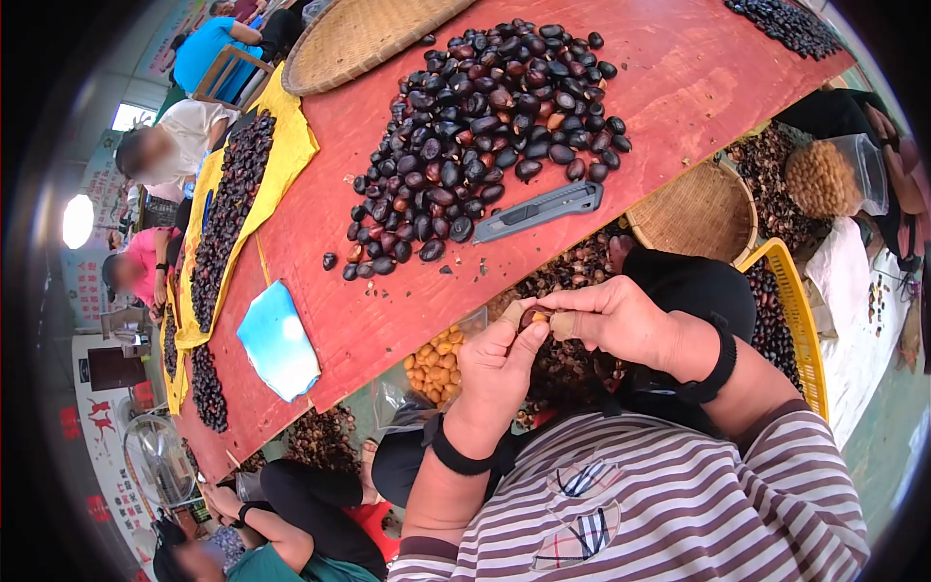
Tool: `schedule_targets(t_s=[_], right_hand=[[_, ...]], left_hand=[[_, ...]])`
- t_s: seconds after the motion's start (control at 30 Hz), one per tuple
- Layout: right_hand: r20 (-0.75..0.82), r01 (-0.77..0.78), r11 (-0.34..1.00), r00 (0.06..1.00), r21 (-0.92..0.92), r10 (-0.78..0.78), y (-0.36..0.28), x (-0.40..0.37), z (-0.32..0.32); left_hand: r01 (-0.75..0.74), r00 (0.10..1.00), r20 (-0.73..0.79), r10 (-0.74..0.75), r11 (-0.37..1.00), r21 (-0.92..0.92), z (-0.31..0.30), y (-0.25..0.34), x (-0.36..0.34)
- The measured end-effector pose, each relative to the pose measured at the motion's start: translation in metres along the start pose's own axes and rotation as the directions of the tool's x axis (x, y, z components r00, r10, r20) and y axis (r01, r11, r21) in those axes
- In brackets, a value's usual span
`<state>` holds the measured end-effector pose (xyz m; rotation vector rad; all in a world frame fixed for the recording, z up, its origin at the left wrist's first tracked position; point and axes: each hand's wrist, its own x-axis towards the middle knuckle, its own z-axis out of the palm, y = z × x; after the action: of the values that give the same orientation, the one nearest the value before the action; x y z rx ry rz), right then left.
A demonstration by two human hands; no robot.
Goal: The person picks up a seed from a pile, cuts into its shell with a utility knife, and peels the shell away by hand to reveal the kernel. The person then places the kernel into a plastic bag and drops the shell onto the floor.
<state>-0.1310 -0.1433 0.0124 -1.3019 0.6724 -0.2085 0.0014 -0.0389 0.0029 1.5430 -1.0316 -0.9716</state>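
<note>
In the head view my left hand (497, 367) and my right hand (621, 315) meet just off the table's near edge. Both are closed in a pinch around a small dark-shelled nut (532, 317), where a bit of yellow shows. Tan coverings wrap some fingertips. Beyond them a large pile of glossy dark nuts (485, 126) lies on the red table (388, 320). A grey utility knife (539, 211) rests at the pile's near side. Under my hands are a clear bag of yellow peeled kernels (436, 365) and a heap of brown shell pieces (572, 373).
A round woven tray (364, 39) stands at the far side. A shallow basket (696, 209) and a yellow crate of nuts (790, 310) are to my right. A blue-white pad (278, 339) and nuts on yellow cloth (233, 213) lie leftward. Several people sit around the table.
</note>
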Motion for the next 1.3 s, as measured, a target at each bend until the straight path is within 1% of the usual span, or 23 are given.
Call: schedule_targets(t_s=[0.03,0.17,0.23,0.27,0.33,0.37,0.43,0.47,0.5,0.57,0.6,0.7,0.73,0.77,0.83,0.87,0.9,0.97,1.03,1.1,1.13,1.23,1.3], right_hand=[[0.009,-0.059,0.998,0.998,0.006,0.058,-0.001,0.001,-0.001],[0.081,-0.152,0.984,0.986,0.095,0.144,-0.002,0.006,-0.004],[0.132,-0.174,0.974,0.979,0.146,0.156,0.001,0.008,-0.006],[0.152,-0.231,0.961,0.966,0.15,0.209,0.001,0.009,-0.007],[0.192,-0.341,0.928,0.931,0.153,0.31,0.0,0.011,-0.009],[0.167,-0.298,0.946,0.947,0.13,0.276,0.002,0.011,-0.007],[0.114,-0.2,0.977,0.975,0.07,0.191,0.004,0.012,-0.004],[0.058,-0.154,0.988,0.987,0.033,0.152,0.002,0.011,-0.001],[0.024,-0.029,1.0,0.999,-0.011,0.03,0.005,0.012,0.003],[-0.032,0.208,0.973,0.977,-0.104,-0.212,0.015,0.011,0.012],[-0.037,0.252,0.958,0.965,-0.137,-0.259,0.012,0.008,0.014],[-0.035,0.202,0.959,0.976,-0.198,-0.213,0.005,0.005,0.015],[-0.044,0.24,0.967,0.969,-0.089,-0.245,0.006,0.003,0.017],[-0.02,0.239,0.97,0.971,-0.043,-0.24,0.007,0.0,0.018],[0.032,0.233,0.971,0.972,0.048,-0.235,0.006,-0.004,0.016],[0.084,0.195,0.978,0.976,0.07,-0.201,0.002,-0.008,0.013],[0.122,0.196,0.979,0.972,0.062,-0.202,-0.002,-0.009,0.011],[0.189,0.198,0.979,0.961,0.044,-0.203,-0.007,-0.011,0.007],[0.232,0.164,0.986,0.96,-0.012,-0.157,-0.015,-0.014,0.005],[0.301,0.116,0.993,0.948,-0.031,-0.101,-0.023,-0.014,0.003],[0.304,0.11,0.992,0.949,-0.064,-0.085,-0.025,-0.015,0.004],[0.327,0.165,0.984,0.936,-0.073,-0.133,-0.016,-0.015,0.005],[0.384,0.157,0.979,0.919,-0.131,-0.096,-0.016,-0.016,0.004]], left_hand=[[-0.011,1.0,0.002,0.011,0.999,0.036,0.0,0.0,0.0],[-0.002,1.0,0.029,-0.002,0.992,0.125,-0.001,0.004,0.001],[0.005,0.999,0.033,-0.007,0.998,0.068,-0.001,-0.003,0.001],[0.01,0.999,0.034,-0.011,0.999,0.039,-0.001,-0.005,0.0],[0.148,0.987,0.085,-0.134,0.972,-0.182,-0.001,-0.005,-0.001],[0.22,0.974,0.123,-0.192,0.933,-0.285,-0.001,-0.005,-0.002],[0.249,0.968,0.12,-0.219,0.865,-0.436,0.0,-0.01,0.001],[0.26,0.965,0.117,-0.233,0.821,-0.508,-0.001,-0.012,0.001],[0.255,0.965,0.086,-0.246,0.824,-0.506,0.0,-0.01,0.001],[0.254,0.96,0.03,-0.277,0.826,-0.503,0.002,-0.005,0.0],[0.243,0.966,0.032,-0.256,0.86,-0.448,0.001,-0.004,0.0],[0.182,0.983,0.038,-0.178,0.943,-0.28,-0.003,-0.002,0.001],[0.152,0.988,0.041,-0.147,0.962,-0.226,-0.005,0.0,-0.002],[0.125,0.992,0.044,-0.119,0.977,-0.173,-0.006,0.001,-0.005],[0.132,0.99,0.072,-0.123,0.98,-0.147,-0.008,0.011,-0.009],[0.121,0.99,0.088,-0.109,0.982,-0.148,-0.009,0.015,-0.01],[0.11,0.99,0.106,-0.095,0.983,-0.149,-0.01,0.02,-0.012],[0.179,0.973,0.168,-0.158,0.977,-0.116,-0.015,0.034,-0.015],[0.232,0.952,0.229,-0.201,0.966,-0.116,-0.019,0.041,-0.016],[0.275,0.934,0.284,-0.217,0.944,-0.182,-0.021,0.038,-0.019],[0.296,0.924,0.311,-0.222,0.931,-0.215,-0.022,0.038,-0.02],[0.39,0.874,0.392,-0.287,0.895,-0.215,-0.026,0.042,-0.019],[0.439,0.811,0.486,-0.325,0.888,-0.138,-0.033,0.041,-0.018]])
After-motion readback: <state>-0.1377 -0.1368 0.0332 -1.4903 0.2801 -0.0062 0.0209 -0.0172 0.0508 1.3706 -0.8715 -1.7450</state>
